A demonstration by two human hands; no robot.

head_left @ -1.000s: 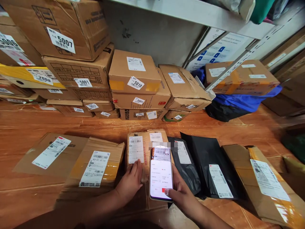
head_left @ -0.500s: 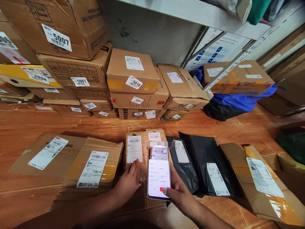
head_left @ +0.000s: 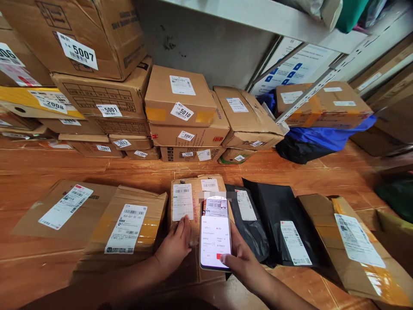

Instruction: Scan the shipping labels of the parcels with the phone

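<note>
The right hand point(head_left: 242, 258) grasps a smartphone point(head_left: 215, 234), fingers wrapped behind its right edge and the thumb laid on the lower part of the lit screen. The phone is a thin flat slab w/ rounded corners and glossy glass; it stands tilted up over a small cardboard parcel point(head_left: 193, 206), hiding part of its top. The left hand point(head_left: 174, 246) lies released and flat on this same parcel, fingertips touching the bottom edge of its white shipping label point(head_left: 182, 202); nothing is clasped in it. So the parcel is directly under both hands, phone just right of the left hand.

The parcel is brown corrugated card, a bit dented, w/ brown tape and two paper labels. Just left of it is a wider crumpled carton point(head_left: 129, 224) w/ yellowish tape, touching the parcel's side, and further left a flat cardboard box point(head_left: 64, 206). Just right lie two black plastic mailer bags point(head_left: 271, 215), smooth and shiny, overlapping, each w/ a white label. Beyond them a long carton point(head_left: 348, 241) w/ glossy tape lies at an angle.

All rest on an orange-brown wooden floor point(head_left: 64, 168). At the back, well apart from the hands, stacked cartons point(head_left: 180, 112) w/ number stickers stand against a grey wall, and a blue plastic bag point(head_left: 325, 137) lies under a box at the right, below a metal shelf point(head_left: 258, 13).
</note>
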